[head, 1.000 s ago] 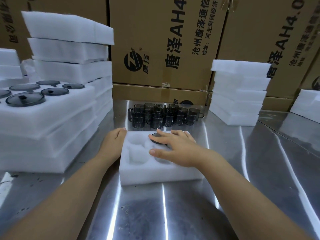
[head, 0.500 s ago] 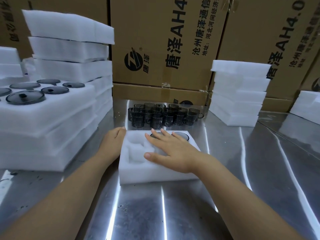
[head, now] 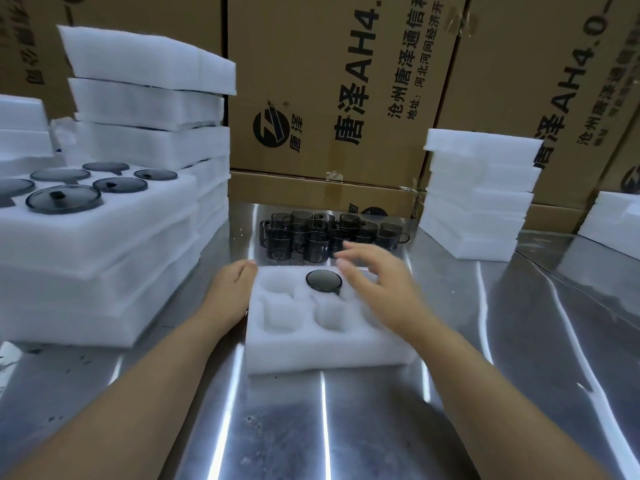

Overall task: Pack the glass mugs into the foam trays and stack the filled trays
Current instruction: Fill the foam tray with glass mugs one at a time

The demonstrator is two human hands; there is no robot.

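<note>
One foam tray (head: 329,355) lying at counter (head: 346,427) front; one mug (head: 323,280) showing in it; about twelve loose mugs (head: 315,249) standing clustered behind.

The surface (head: 346,427) is seen as bare polished metal, glossy and streaked with reflections. The near tray (head: 329,355) is made of white foam, matt and slightly fuzzy. The far mugs (head: 311,240) are of dark, shiny glass, and the boxes (head: 329,81) of matt brown cardboard.

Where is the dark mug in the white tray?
In the head view, the mug sits in the foam tray's back-row middle pocket, just left of the right hand.
</note>
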